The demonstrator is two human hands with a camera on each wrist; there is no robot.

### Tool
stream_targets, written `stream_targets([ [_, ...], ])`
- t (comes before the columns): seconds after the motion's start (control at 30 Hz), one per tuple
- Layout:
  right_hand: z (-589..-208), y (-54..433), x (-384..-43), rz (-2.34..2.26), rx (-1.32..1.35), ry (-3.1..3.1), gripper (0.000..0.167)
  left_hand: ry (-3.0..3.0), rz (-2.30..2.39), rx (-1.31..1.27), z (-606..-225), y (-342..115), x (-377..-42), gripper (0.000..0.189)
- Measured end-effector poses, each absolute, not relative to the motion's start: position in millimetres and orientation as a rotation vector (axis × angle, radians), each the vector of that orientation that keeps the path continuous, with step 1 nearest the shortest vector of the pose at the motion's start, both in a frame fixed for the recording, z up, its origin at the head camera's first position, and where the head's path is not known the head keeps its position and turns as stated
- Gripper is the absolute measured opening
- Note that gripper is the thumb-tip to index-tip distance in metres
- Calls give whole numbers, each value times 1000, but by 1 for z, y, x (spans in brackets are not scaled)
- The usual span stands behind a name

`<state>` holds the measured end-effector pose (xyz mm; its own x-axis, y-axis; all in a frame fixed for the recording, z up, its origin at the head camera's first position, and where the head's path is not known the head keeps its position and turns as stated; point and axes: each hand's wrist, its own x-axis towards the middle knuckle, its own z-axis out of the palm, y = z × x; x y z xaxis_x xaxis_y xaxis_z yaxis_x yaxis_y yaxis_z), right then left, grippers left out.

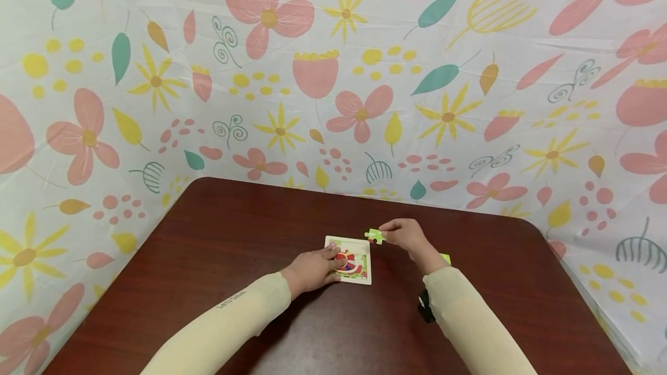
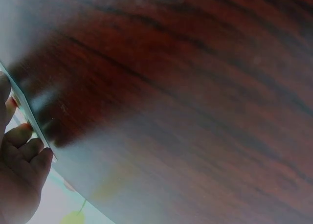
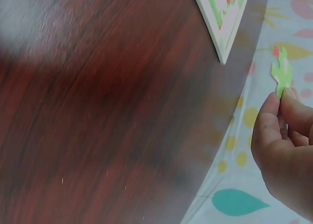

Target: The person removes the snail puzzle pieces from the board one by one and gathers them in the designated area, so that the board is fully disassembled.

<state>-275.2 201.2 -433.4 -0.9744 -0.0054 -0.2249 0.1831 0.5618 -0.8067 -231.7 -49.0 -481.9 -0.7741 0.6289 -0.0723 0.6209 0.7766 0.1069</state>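
A small white-framed jigsaw puzzle board [image 1: 370, 268] lies on the table, with a colourful snail-like picture partly filling it and a bare pale area at its top. My left hand [image 1: 312, 269] rests on the board's left side, fingers spread across the picture and covering part of it. Just off the board's upper right corner, my right hand [image 1: 407, 237] pinches a green puzzle piece [image 1: 374, 236] between thumb and fingertips. In the right wrist view this piece [image 3: 282, 72] is held up edgewise, with a red spot near its tip, apart from the board.
A bright yellow-green thing [image 1: 446, 258], mostly hidden, shows behind my right wrist. Something black [image 1: 425, 307] sits beneath the right cuff. The dark brown wooden table [image 1: 219, 230] ends at a flower-patterned cloth [image 1: 359, 74] behind it.
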Motion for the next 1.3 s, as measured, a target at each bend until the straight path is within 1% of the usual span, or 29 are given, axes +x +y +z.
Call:
stream_targets([
  [0.4,-421,220,-273,-1358,131,2573,25,2866,155,1015,-481,-50,-231,46],
  [0.7,-427,239,-274,-1335,117,2574,24,2867,165,1015,-483,-51,-232,45],
  [1.1,-432,257,-271,-1296,187,2571,23,2857,123,995,-484,-51,-233,47],
  [1.3,-438,268,-269,-1266,170,2577,23,2859,122,990,-485,-51,-233,47],
])
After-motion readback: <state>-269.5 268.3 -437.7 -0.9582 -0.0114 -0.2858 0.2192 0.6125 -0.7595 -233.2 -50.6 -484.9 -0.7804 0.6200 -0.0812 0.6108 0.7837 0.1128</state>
